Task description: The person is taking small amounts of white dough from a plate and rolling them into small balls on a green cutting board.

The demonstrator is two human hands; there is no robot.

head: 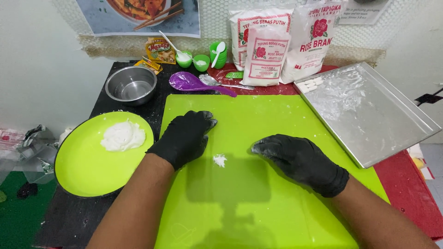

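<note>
1. Green mat [277, 193]: both black-gloved hands rest on it, palms down.
2. Left hand [184, 138]: fingers together, curled at the mat's upper left.
3. Right hand [300, 161]: fingers together, flat, holding nothing.
4. Dough bit [220, 160]: on the mat between the hands, touching neither.
5. Green plate [83, 170] with dough lump [122, 136]: left of the mat.

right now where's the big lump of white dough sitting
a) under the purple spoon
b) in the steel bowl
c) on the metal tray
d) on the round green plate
d: the big white dough lump rests on the round green plate left of the left hand; only a small white bit lies on the green mat.
</note>
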